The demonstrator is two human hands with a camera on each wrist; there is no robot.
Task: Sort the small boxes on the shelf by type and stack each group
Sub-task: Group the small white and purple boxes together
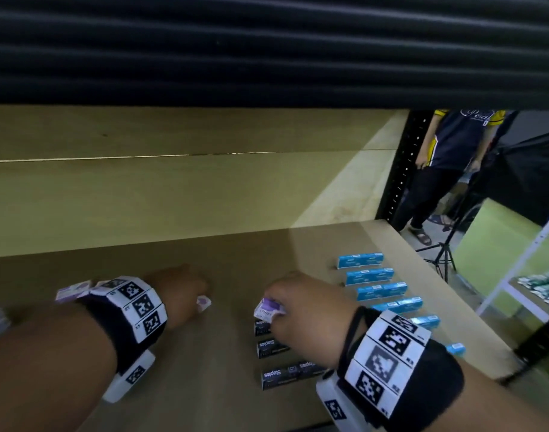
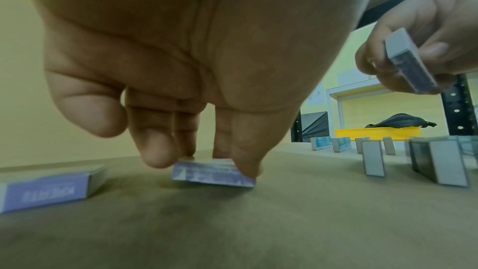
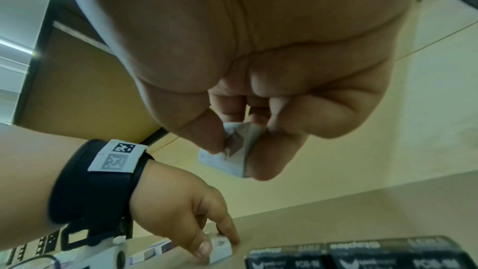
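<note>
The left hand (image 2: 181,58) reaches down, fingertips (image 2: 160,150) and thumb closed on a purple box (image 2: 212,173) lying flat on the shelf (image 1: 223,385), mid-depth. The right hand (image 1: 301,307) hovers above the shelf, fingers curled round a second purple box (image 1: 268,310), tilted. Black boxes (image 1: 285,374) line up toward the front edge; blue boxes (image 1: 369,275) run along the right edge.

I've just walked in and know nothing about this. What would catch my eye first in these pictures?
Probably the two hands over the brown shelf: the right hand holds a small purple box lifted in its grip, while the left hand pinches another purple box lying flat. To the right stands a neat row of blue boxes, with black staple boxes in front near the right wrist.
</note>
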